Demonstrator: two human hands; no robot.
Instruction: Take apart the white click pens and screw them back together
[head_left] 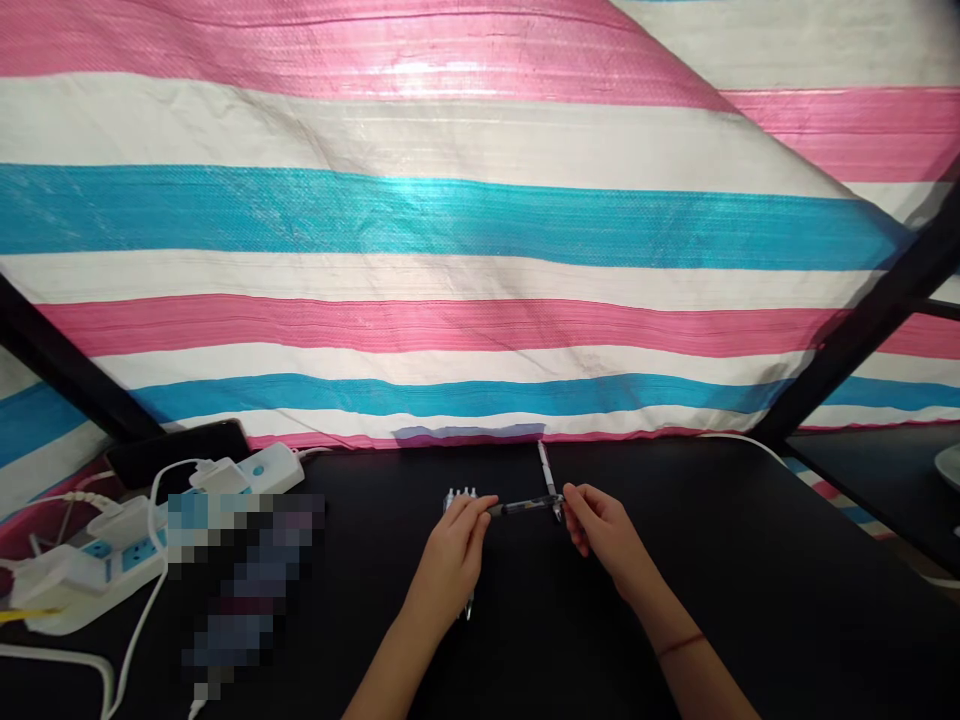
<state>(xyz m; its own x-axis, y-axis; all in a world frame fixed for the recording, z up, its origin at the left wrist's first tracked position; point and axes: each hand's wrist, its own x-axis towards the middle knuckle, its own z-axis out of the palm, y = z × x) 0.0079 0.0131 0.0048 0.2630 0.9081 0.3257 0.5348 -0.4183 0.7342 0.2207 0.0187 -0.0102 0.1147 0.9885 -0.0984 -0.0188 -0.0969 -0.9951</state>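
Observation:
A dark, partly clear pen (525, 506) is held level between both hands, above the black table. My left hand (459, 545) pinches its left end between thumb and fingers. At its right end, the fingertips of my right hand (598, 522) are closed on it. Behind the held pen a white pen (547, 467) lies on the table, its lower end near my right fingers. Several pens (461, 494) lie side by side beneath my left hand, which hides most of their length.
White power strips (270, 472) with plugs and cables fill the left side of the black table (360, 600). A dark phone (180, 450) leans behind them, and a blurred object (251, 590) lies in front. A striped sheet hangs behind, between black posts.

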